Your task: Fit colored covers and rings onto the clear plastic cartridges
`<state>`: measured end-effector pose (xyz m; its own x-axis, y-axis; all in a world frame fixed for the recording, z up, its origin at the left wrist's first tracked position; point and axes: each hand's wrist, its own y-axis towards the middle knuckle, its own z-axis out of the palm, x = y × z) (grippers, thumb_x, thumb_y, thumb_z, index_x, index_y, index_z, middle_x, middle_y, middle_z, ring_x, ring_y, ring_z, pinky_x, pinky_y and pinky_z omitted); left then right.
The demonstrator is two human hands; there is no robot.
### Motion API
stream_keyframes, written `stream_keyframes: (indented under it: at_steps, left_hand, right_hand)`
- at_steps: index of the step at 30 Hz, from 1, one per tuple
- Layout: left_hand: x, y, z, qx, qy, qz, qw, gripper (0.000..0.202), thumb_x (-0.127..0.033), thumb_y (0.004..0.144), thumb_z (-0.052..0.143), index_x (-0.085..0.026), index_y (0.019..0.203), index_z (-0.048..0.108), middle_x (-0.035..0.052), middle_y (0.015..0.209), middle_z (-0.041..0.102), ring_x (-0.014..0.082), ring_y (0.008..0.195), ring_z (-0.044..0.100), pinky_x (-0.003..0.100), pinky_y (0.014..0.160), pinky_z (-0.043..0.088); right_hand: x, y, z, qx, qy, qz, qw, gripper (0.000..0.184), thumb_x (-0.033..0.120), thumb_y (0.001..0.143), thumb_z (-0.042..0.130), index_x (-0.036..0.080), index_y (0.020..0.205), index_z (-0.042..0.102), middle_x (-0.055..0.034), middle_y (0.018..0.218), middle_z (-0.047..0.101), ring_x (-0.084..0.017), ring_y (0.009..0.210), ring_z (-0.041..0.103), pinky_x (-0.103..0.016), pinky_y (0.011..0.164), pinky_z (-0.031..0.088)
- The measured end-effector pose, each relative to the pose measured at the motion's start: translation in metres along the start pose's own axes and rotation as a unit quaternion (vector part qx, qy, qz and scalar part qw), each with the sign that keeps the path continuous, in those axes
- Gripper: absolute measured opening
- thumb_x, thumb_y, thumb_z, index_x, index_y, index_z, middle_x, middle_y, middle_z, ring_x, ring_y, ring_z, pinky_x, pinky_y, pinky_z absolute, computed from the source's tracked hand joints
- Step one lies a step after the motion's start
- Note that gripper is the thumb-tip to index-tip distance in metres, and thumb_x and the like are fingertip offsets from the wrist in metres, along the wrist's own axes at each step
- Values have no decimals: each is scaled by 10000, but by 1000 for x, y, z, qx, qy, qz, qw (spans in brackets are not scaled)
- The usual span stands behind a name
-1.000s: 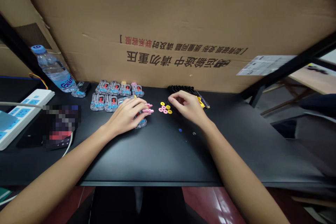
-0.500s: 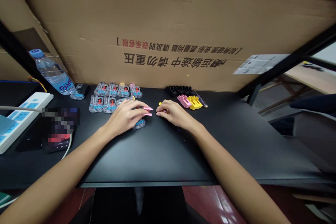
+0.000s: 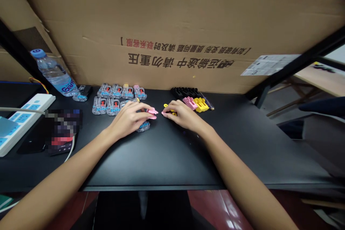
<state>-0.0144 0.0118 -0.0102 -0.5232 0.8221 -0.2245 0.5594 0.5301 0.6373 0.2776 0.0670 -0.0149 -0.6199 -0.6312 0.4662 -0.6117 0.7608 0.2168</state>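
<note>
My left hand [image 3: 128, 118] pinches a pink plastic part [image 3: 152, 111] with two prongs that point right. Between the thumb and fingertips of my right hand [image 3: 184, 115] is a small pink wheel [image 3: 163, 113], close to the tabletop and apart from the pink part. Small yellow wheels [image 3: 165, 105] lie around the right fingertips, some partly covered by them. Just under my left hand a clear plastic case [image 3: 143, 126] with blue inside is partly hidden. Several similar clear cases [image 3: 100, 105] with red and blue pieces lie in rows beyond the left hand.
Pink housings [image 3: 190, 103], yellow housings [image 3: 201, 104] and black housings [image 3: 184, 92] lie beyond my right hand, beside a dark pen-like tool [image 3: 208, 102]. A water bottle [image 3: 55, 73], power strip [image 3: 24, 120] and phone [image 3: 63, 133] are at left. Cardboard [image 3: 172, 18] walls the back.
My right hand has lifted slightly and shifted right; a small pink wheel now shows at its fingertips, and more yellow wheels are uncovered. My left hand stays nearly still with the pink part.
</note>
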Motion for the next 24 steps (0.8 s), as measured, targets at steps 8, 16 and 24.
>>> stream_keyframes:
  at_steps: [8, 16, 24]
  left_hand:
    - [1, -1, 0, 10, -2, -2, 1000, 237, -231, 1105, 617, -322, 1182, 822, 45, 1293, 795, 189, 1121, 737, 363, 937, 481]
    - [3, -1, 1, -3, 37, 60, 997, 228, -161, 1077, 638, -284, 1140, 820, 58, 1272, 796, 175, 1006, 725, 375, 938, 485]
    - [2, 0, -1, 18, 73, 80, 994, 253, -105, 1049, 628, -270, 1122, 805, 67, 1286, 788, 168, 933, 700, 391, 941, 488]
  right_hand:
    - [37, 6, 5, -72, 237, 102, 964, 301, 488, 963, 709, 207, 867, 761, -51, 853, 741, -199, 757, 626, -361, 751, 509]
    - [50, 7, 14, -20, 481, 196, 854, 314, 457, 772, 888, 177, 815, 754, -41, 761, 725, -172, 725, 679, -288, 635, 553]
    - [51, 6, 17, 28, 580, 222, 784, 299, 390, 720, 965, 172, 791, 772, -51, 775, 765, -154, 738, 712, -272, 706, 588]
